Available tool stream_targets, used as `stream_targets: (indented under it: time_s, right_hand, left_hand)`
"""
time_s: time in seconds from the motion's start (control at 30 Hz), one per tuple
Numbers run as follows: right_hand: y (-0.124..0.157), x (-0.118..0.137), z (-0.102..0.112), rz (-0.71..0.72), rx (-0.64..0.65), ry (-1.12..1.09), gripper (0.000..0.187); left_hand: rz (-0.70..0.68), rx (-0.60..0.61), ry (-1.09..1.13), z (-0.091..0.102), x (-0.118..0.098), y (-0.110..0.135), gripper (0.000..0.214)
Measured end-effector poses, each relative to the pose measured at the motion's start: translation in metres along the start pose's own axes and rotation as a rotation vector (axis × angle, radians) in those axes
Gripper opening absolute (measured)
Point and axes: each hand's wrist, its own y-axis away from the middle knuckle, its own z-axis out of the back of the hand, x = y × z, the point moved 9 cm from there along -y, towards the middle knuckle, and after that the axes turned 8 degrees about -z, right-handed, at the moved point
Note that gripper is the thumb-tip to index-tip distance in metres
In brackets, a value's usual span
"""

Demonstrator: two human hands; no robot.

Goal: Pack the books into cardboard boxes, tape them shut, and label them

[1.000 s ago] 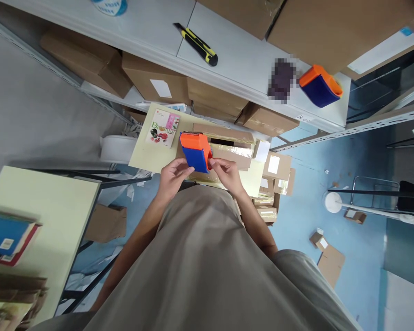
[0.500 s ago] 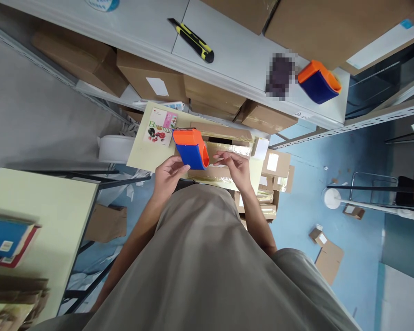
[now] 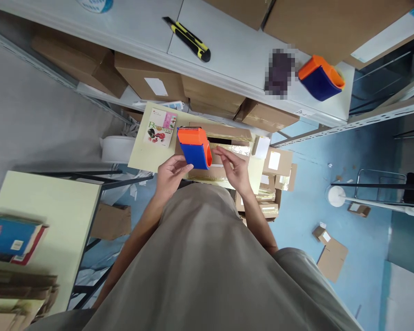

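Over the tabletop's [image 3: 143, 156] near edge, your left hand [image 3: 170, 174] grips the tape dispenser [image 3: 194, 148]; your right hand [image 3: 235, 170] hovers loosely open just beside it. Beyond, a grey shelf [image 3: 227, 53] carries a utility knife [image 3: 188, 39] above blue floor [image 3: 307, 207].

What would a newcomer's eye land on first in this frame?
The orange-and-blue tape dispenser at the centre stands out, gripped from below by the left hand over a taped cardboard box, with the right hand close at its side. A second tape dispenser in the same colours lies on the grey shelf at upper right. A yellow-and-black utility knife lies further left on that shelf.
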Motion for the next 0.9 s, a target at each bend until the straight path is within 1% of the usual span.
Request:
stream_targets:
  time_s: [0.07, 0.17, 0.23, 0.33, 0.4, 0.43, 0.53, 0.57, 0.63, 0.73, 0.83, 0.9]
  right_hand:
    - [0.0, 0.006, -0.009, -0.022, 0.04, 0.062, 0.046]
    - [-0.006, 0.007, -0.02, -0.034, 0.011, 0.22, 0.045]
    - [-0.012, 0.002, -0.029, -0.04, 0.017, 0.314, 0.051]
    - [-0.017, -0.014, -0.043, -0.064, 0.101, 0.367, 0.053]
    - [-0.016, -0.023, -0.045, -0.092, 0.147, 0.392, 0.053]
    - [-0.015, -0.026, -0.046, -0.108, 0.172, 0.404, 0.053]
    - [-0.011, -0.03, -0.049, -0.143, 0.292, 0.402, 0.052]
    - [-0.01, -0.029, -0.05, -0.146, 0.328, 0.392, 0.052]
    - [-0.01, -0.024, -0.053, -0.142, 0.376, 0.381, 0.052]
    - [-0.011, -0.016, -0.06, -0.126, 0.407, 0.415, 0.049]
    - [-0.011, -0.006, -0.069, -0.109, 0.415, 0.504, 0.042]
    - [-0.011, 0.001, -0.074, -0.094, 0.42, 0.564, 0.039]
  left_hand:
    - [0.009, 0.014, -0.008, -0.006, -0.001, 0.0, 0.051]
    - [0.034, 0.051, 0.0, -0.018, 0.001, 0.004, 0.049]
    - [0.049, 0.067, -0.004, -0.024, 0.004, 0.007, 0.047]
    - [0.008, 0.1, -0.11, -0.023, -0.002, 0.008, 0.041]
    - [-0.046, 0.109, -0.213, -0.013, -0.014, 0.003, 0.038]
    - [-0.068, 0.089, -0.244, -0.004, -0.022, -0.002, 0.039]
    - [-0.115, -0.004, -0.224, 0.029, -0.046, -0.021, 0.051]
    - [-0.131, 0.001, -0.212, 0.037, -0.054, -0.027, 0.053]
    - [-0.165, 0.087, -0.219, 0.043, -0.069, -0.04, 0.053]
    - [-0.213, 0.247, -0.268, 0.043, -0.087, -0.052, 0.048]
    - [-0.266, 0.337, -0.318, 0.043, -0.1, -0.057, 0.044]
    - [-0.292, 0.386, -0.339, 0.044, -0.103, -0.058, 0.041]
